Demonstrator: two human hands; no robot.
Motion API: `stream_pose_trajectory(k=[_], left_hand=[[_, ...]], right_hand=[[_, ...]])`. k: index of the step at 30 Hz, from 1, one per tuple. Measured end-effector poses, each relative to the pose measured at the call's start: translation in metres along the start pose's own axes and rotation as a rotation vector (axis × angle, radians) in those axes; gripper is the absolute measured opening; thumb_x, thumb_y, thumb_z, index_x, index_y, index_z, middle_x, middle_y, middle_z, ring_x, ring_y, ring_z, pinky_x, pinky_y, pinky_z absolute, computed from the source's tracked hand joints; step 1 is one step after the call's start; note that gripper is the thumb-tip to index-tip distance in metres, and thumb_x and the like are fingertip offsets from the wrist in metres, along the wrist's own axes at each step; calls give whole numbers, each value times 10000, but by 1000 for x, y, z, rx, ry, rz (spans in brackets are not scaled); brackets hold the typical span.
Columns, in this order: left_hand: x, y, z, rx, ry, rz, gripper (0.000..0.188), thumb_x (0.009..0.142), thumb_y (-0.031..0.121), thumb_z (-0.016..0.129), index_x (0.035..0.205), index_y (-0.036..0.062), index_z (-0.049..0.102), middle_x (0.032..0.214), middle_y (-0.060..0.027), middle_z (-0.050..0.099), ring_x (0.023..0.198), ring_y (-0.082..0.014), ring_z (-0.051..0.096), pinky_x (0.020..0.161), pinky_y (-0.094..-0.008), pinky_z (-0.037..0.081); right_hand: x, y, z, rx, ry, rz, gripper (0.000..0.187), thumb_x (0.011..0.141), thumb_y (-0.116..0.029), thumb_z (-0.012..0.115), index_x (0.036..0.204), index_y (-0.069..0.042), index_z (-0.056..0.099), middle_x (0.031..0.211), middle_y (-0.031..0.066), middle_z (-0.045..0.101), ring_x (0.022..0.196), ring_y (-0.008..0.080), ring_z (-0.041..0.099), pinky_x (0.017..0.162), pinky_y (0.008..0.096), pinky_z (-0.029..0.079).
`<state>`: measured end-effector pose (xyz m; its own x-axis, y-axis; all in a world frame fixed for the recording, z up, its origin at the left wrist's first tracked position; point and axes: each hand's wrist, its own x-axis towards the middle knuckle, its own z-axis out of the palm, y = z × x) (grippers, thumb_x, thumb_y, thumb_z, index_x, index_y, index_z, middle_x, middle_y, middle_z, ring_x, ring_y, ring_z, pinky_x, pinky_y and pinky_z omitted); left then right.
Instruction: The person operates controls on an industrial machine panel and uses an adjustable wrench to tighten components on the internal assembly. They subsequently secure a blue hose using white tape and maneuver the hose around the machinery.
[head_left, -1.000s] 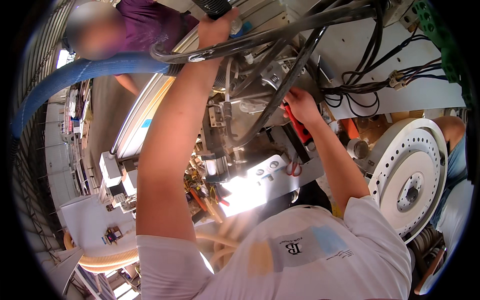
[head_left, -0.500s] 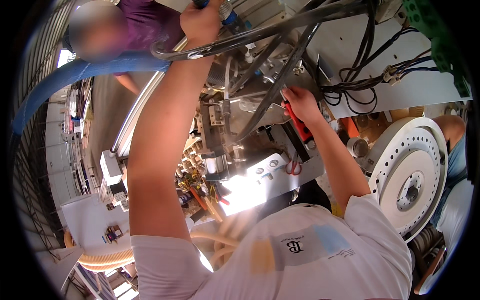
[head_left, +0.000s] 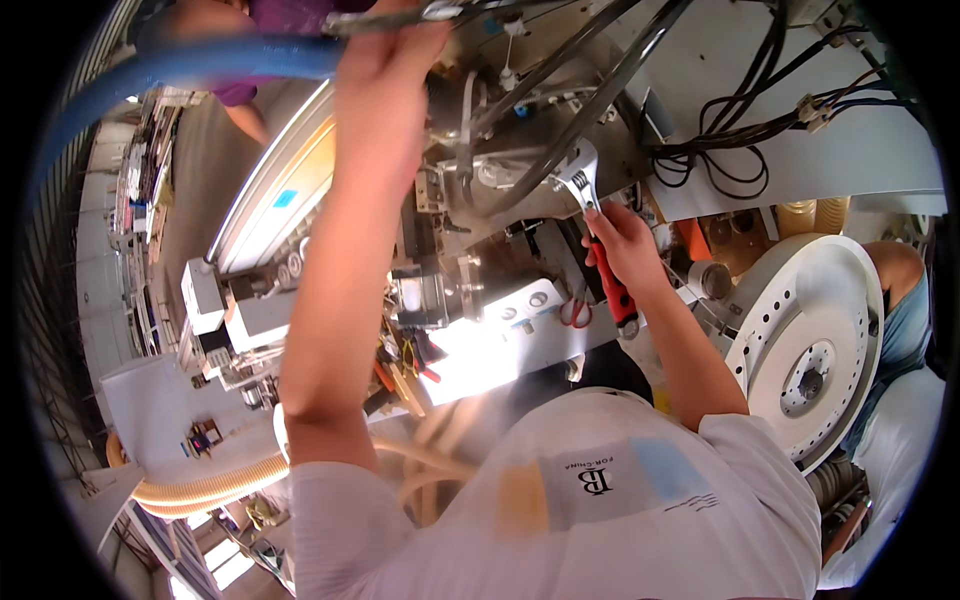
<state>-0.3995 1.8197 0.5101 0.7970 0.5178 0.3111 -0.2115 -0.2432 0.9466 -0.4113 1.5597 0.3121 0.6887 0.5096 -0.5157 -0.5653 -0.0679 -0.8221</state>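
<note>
My right hand [head_left: 628, 245] is closed round the red-and-black handle of an adjustable wrench [head_left: 580, 178]. The wrench's silvery jaw points up and away, over the machine's metal parts, beside a black hose [head_left: 560, 150]. At the top of the view my left hand [head_left: 395, 50] is stretched far forward and smeared by motion. A dark cable or hose [head_left: 440, 14] crosses in front of it, and the end of a thick blue hose [head_left: 200, 62] lies beside its wrist. Its fingers are hidden, so whether it holds anything cannot be made out.
Red-handled scissors [head_left: 576, 313] lie on the bright machine panel, with pliers and other tools [head_left: 415, 360] to their left. A white perforated wheel [head_left: 810, 380] stands at the right beside another person's knee. Black wiring [head_left: 720, 150] hangs at upper right. A person in purple stands at far left.
The right hand has come slightly nearer and right, bringing the wrench's jaw into plain sight. The left hand has shifted up and is blurred. The whole view has turned a little.
</note>
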Motion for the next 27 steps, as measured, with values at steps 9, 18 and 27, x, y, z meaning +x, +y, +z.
stream_pose_trajectory(k=[9, 18, 27], left_hand=[[-394, -77, -52, 516, -140, -588, 491, 1006, 146, 765, 1459, 59, 597, 1245, -102, 718, 986, -198, 681, 941, -310, 558], [-568, -125, -106, -132, 203, -1089, 320, 1014, 133, 723, 1300, 26, 626, 1033, -33, 692, 904, -105, 633, 800, -296, 536], [-645, -361, -315, 430, 269, -395, 486, 939, 115, 645, 1419, 39, 657, 1295, -204, 692, 1117, -330, 673, 956, -467, 554]], right_hand=[[-77, 123, 27, -191, -260, 62, 230, 1137, -202, 585, 1226, 4, 634, 1073, 96, 773, 964, 150, 733, 860, 304, 607], [-153, 247, 155, -681, -542, 65, 405, 1077, -375, 627, 1330, -65, 682, 1037, 131, 790, 986, 267, 763, 882, 377, 583], [-213, 251, 184, -906, -316, -170, 355, 1124, -261, 609, 1403, -49, 663, 1261, 80, 783, 1133, 190, 749, 1024, 353, 567]])
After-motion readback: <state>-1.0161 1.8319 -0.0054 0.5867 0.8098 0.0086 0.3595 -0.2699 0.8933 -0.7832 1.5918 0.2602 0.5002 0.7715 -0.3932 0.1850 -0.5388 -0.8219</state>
